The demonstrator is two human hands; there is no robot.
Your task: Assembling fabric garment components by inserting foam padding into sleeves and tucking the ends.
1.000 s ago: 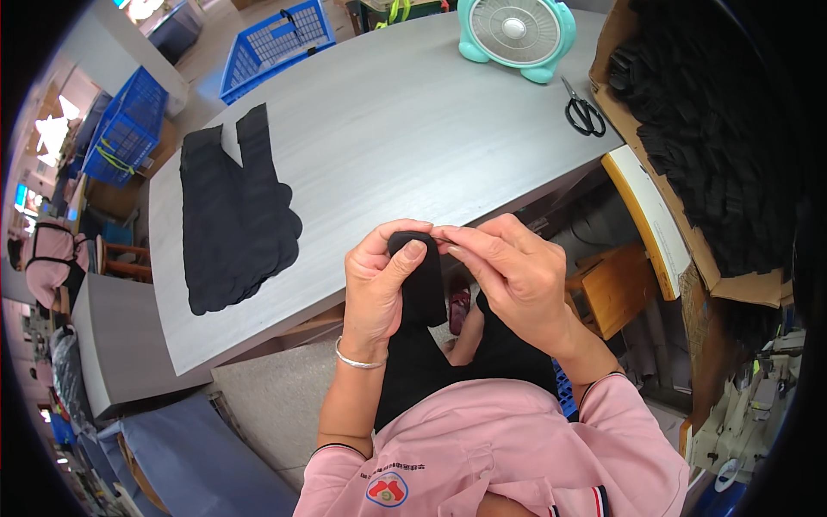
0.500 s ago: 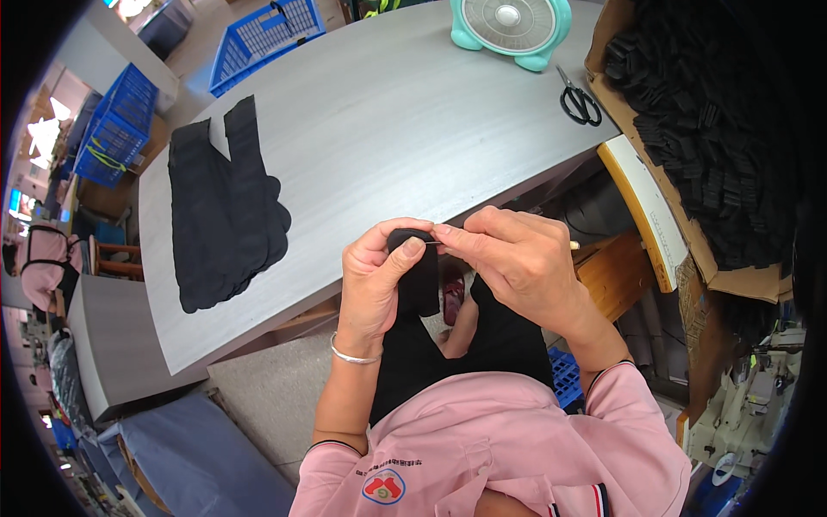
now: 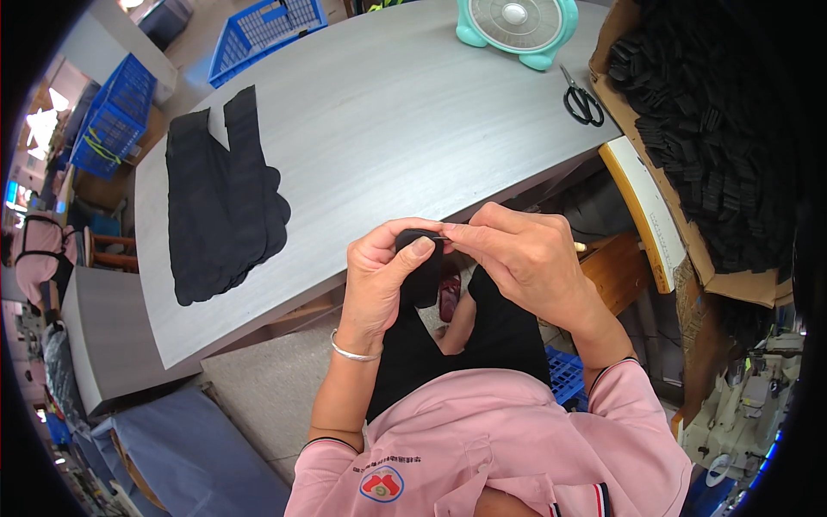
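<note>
Just beyond my lap, at the near edge of the table, my left hand [image 3: 372,274] pinches the end of a black sock [image 3: 423,283] between thumb and fingers; the rest of it hangs down. Close against it, my right hand [image 3: 527,263] is closed round a thin needle-like tool [image 3: 581,246]. Its pale end sticks out behind the hand, and its fine metal shaft meets the fabric by my left thumb. The fingertips of both hands almost touch. Whether the tip has gone through the fabric is too small to tell.
Layered black socks [image 3: 211,215] lie at the left of the grey table [image 3: 362,129]. Black-handled scissors [image 3: 583,102] and a turquoise fan [image 3: 517,26] are at the far right. A cardboard box [image 3: 642,129] of folded black pieces stands right. Blue crates [image 3: 112,116] stand beyond the table.
Both hands have shifted very slightly right in the picture, still holding the sock and the tool. The grip looks the same, and the surroundings have shifted a little with the view.
</note>
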